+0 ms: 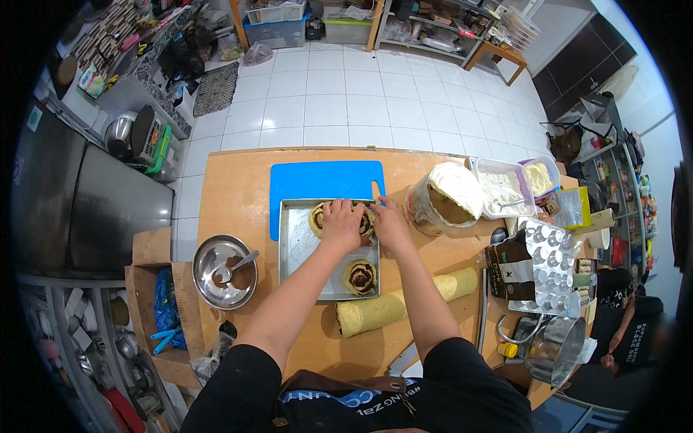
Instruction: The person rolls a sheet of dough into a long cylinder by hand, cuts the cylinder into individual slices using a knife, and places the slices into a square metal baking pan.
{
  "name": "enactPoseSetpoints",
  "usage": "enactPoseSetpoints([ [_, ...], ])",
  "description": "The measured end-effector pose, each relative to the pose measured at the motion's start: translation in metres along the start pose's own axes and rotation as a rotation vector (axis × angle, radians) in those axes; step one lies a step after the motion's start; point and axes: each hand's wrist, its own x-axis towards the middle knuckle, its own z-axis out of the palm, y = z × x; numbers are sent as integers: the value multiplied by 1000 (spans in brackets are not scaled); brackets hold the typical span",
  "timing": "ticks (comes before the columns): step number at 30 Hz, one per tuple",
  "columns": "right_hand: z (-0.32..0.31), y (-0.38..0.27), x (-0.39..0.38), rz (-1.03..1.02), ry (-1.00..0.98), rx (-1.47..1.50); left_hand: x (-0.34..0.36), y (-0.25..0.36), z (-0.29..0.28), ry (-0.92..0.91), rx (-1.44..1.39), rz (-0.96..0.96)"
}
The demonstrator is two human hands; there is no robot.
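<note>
A rectangular metal baking pan (303, 258) holds spiral dough rolls with a dark filling. One roll (315, 219) sits in its upper part, partly under my left hand (341, 225), whose fingers are spread over the dough. Beside it, another roll (367, 225) lies between my two hands, mostly covered. My right hand (391, 226) reaches over the pan's right rim, fingers extended and touching that roll's edge. A third roll (360, 277) lies in the lower right corner. Just outside the pan, a long yellow dough log (372, 313) passes beneath my right forearm.
A blue cutting board (325, 179) lies partly under the pan. To the left stands a steel bowl (209, 273) with brown filling and a spoon. Rightward are a large tub (442, 198), a flour container (499, 189), a muffin tin (552, 267) and a steel pot (559, 346). Another person (621, 339) is at right.
</note>
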Motion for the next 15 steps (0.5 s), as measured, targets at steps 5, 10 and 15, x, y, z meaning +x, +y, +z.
enactPoseSetpoints([
  [5,-2,-11,8,-108,90,-158,-2,0,1,65,21,34],
  [10,-3,-6,23,-133,46,-172,-7,-3,-3,76,-80,6],
  [15,-6,-5,18,-248,182,-124,-31,-10,-4,156,-142,-33],
])
